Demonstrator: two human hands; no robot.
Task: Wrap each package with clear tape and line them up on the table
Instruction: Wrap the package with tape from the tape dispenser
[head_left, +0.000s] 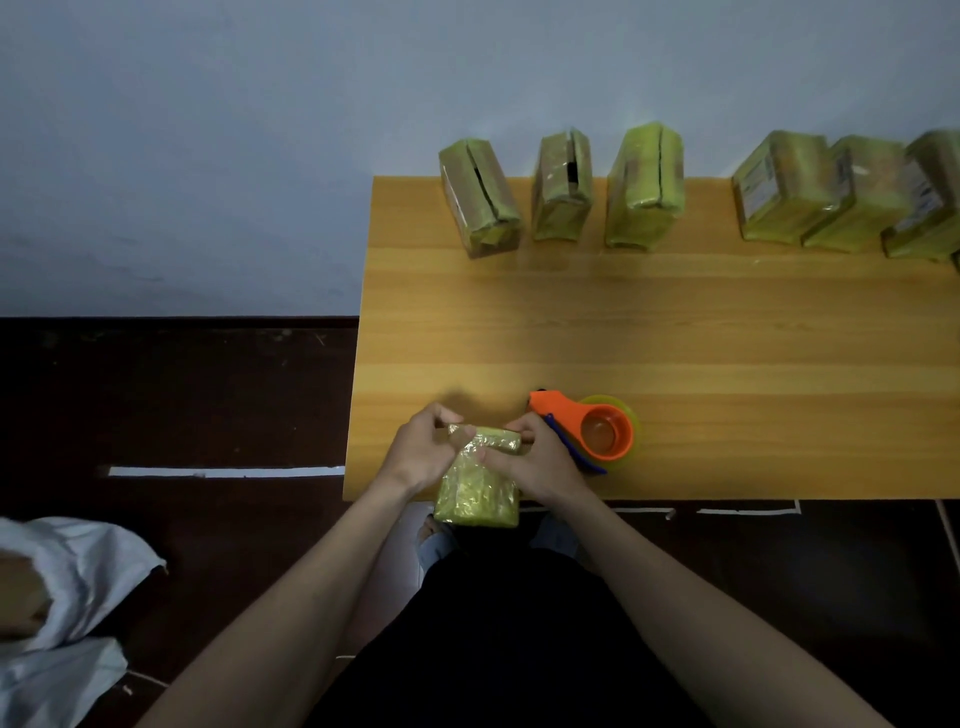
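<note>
both hands on a taped package at the worktop's near edge

the package in hand (477, 491) is a small rectangular block, yellow-green under a crinkled, glossy film of clear tape. it stands tilted at the near edge of the worktop (727, 338), its lower end hanging past the edge. the left hand (423, 452) curls round its upper left corner, fingers pinching the top end; the right hand (535, 462) grips the upper right side, thumb pressed on the front face. neither grip is open.

just beside the right hand lies the tape dispenser (597, 431), smooth orange plastic with a round hub, a blue handle and a translucent yellowish roll.

the worktop is a smooth orange-brown wood-grain board. along its far edge stand six wrapped packages: three spaced apart, the leftmost (480, 200), the next (562, 187) and a taller one (644, 187), each boxy with a dark seam on top; then three touching one another, (779, 189), (857, 195) and (927, 200), bearing pale labels too blurred to read.

crumpled white cloth (67, 597) lies on the dark floor at left.
</note>
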